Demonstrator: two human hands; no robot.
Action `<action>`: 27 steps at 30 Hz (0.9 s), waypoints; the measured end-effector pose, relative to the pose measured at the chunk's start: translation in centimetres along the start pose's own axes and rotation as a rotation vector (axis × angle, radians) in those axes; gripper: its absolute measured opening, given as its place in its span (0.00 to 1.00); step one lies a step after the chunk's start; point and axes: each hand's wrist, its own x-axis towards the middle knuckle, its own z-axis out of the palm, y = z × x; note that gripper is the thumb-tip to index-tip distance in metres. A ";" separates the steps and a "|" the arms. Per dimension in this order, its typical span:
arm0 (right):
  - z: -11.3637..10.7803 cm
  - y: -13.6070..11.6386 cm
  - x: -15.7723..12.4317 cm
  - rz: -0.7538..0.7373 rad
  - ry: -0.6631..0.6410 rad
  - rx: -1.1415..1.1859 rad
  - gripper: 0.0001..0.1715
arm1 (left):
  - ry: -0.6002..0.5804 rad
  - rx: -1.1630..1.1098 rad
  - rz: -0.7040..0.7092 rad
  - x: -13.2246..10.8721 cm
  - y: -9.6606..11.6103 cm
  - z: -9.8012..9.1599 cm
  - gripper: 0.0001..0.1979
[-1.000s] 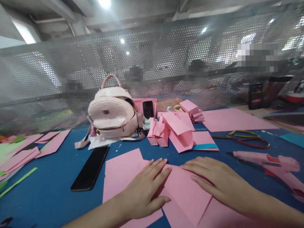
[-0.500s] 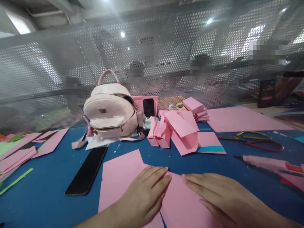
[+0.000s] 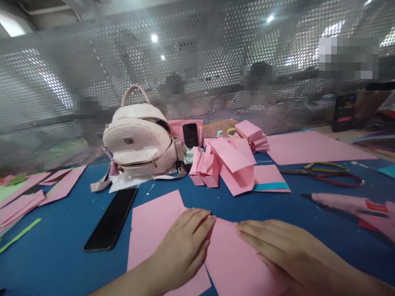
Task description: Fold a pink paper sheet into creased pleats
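Note:
My left hand [image 3: 187,246] rests on pink paper, its fingers stretched to the right and slightly bent. The fingertips touch the left edge of a pink paper sheet [image 3: 228,255] in front of me. Another pink sheet [image 3: 154,230] lies under and to the left of that hand. Across the right part of the nearer sheet, my right hand [image 3: 280,250] lies flat with its fingers pointing left. Both hands are open and press down on the paper; whether the left thumb is under the edge is hidden.
A black phone [image 3: 111,220] lies at left, near a pale backpack [image 3: 138,144]. Folded pink paper pieces [image 3: 205,168] stand behind the sheets. Scissors [image 3: 327,172] and a pink glue gun [image 3: 345,203] are at right. Paper offcuts [image 3: 21,209] lie far left. A perforated screen [image 3: 210,74] rises behind.
The camera view has shifted slightly, so everything sits a little higher and further left. Both hands stay in about the same place on the paper.

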 end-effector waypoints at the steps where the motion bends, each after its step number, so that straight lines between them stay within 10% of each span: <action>1: -0.1 -0.1 0.1 -0.001 0.009 -0.010 0.31 | 0.001 0.005 0.000 0.0 0.0 0.0 0.25; 27: 2.3 -0.3 -1.6 -0.001 -0.086 -0.047 0.40 | -0.101 0.096 0.032 -0.7 0.1 0.4 0.40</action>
